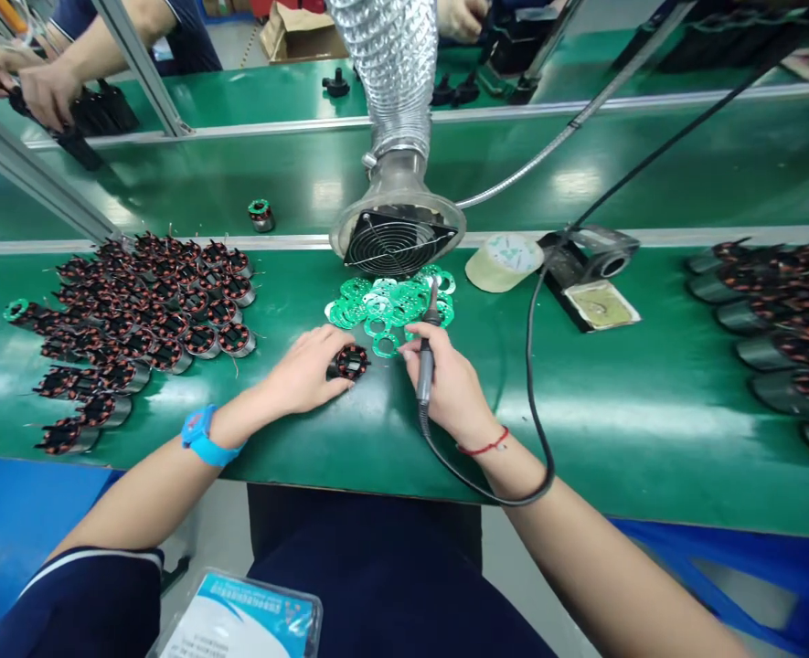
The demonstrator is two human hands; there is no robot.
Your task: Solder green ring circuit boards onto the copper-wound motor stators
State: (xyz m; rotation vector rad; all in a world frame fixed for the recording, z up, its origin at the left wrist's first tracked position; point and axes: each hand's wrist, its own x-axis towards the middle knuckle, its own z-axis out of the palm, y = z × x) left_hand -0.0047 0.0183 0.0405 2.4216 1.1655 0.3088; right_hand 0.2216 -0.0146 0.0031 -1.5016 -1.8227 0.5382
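In the head view, the person's left hand [312,370] curls around a round black-and-silver motor stator with copper windings [353,362], thumb and fingers gripping its sides as it stands on the green worktable [294,274]. The right hand [449,379] pinches a black-and-grey pen-shaped soldering iron [424,384], its tip pointing away over a pile of thin green ring-shaped circuit boards [353,311]; whether the fingertips also touch the nearest ring cannot be told. A round wire-guarded black fan [397,247] hangs just beyond the pile. Good handling here probably means holding the stator steady and low on its sides, keeping the windings uncovered, treating the tip as hot, and leaving the black cable [531,366] slack and clear of the wrist.
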